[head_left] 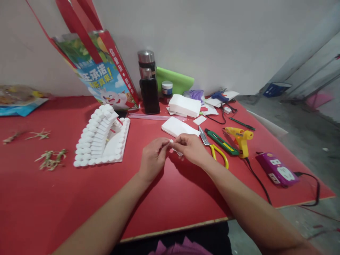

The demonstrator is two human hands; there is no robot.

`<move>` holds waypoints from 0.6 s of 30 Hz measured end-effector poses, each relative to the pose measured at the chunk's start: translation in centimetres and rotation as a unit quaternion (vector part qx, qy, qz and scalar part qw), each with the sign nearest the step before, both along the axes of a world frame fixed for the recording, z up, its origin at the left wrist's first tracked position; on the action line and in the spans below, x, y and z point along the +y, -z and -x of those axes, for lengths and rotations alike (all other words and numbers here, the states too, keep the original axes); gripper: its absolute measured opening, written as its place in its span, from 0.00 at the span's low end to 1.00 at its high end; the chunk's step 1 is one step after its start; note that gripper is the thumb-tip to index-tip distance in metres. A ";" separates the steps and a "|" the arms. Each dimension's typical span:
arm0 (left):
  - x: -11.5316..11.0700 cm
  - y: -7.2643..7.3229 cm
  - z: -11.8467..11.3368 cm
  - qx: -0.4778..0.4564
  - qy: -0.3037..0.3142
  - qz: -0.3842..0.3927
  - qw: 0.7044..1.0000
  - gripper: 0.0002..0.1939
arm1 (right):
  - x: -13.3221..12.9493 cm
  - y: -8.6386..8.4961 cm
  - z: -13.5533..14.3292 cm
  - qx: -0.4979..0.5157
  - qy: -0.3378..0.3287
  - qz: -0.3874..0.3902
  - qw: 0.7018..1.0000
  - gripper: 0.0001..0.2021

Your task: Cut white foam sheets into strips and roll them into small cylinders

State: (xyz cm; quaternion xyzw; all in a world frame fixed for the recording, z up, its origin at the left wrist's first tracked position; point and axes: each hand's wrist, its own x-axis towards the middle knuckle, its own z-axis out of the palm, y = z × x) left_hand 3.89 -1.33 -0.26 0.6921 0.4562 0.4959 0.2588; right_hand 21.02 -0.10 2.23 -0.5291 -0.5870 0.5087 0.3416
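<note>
Over the middle of the red table, my left hand (154, 156) and my right hand (191, 149) meet fingertip to fingertip. Between them they pinch a small white piece (171, 141), perhaps foam or paper; its shape is mostly hidden by the fingers. Just behind my hands lies a white stack of sheets (179, 126). To the left stands a white model (102, 140) with steps and a border of rounded white pieces. Scissors with yellow handles (219, 156) lie close to my right wrist, beside a green utility knife (221, 141).
A yellow glue gun (241, 138) and a purple power box (277, 170) trail cords at the right. A phone (149, 96) leans on a thermos (146, 56) behind. A shopping bag (106, 76) stands at back left; dried-grass figures (51, 160) lie at left. The table's front edge (175, 229) is near.
</note>
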 end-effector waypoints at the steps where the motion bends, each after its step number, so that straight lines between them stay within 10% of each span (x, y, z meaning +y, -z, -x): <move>1: 0.0 0.0 0.0 -0.003 0.007 0.003 1.000 0.08 | 0.0 0.2 0.0 -0.014 0.002 -0.012 1.000 0.12; 12: 0.9 -0.6 0.5 -0.230 0.083 0.253 0.936 0.10 | 0.6 -0.6 -2.2 -0.100 -0.120 -0.169 0.973 0.04; 18: 1.0 -0.6 0.5 -0.246 0.084 0.266 0.928 0.11 | 0.5 -0.9 -2.1 -0.051 -0.120 -0.157 0.979 0.05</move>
